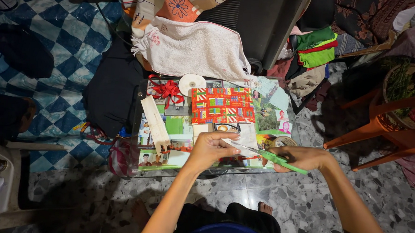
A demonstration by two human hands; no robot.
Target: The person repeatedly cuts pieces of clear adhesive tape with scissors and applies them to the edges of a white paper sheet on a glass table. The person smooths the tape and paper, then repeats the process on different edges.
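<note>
Head view: my right hand (304, 158) grips green scissors (274, 158), left hand (210, 149) pinching tape (232, 144); blades so near my fingertips could nick them.

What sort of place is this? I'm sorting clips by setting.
Probably a room in a home: a terrazzo floor, folded clothes, an orange plastic chair and a low table with a wrapped gift.

Gift box (222, 106) on table (138, 127), bow (167, 89) left, towel (192, 48) behind.
</note>
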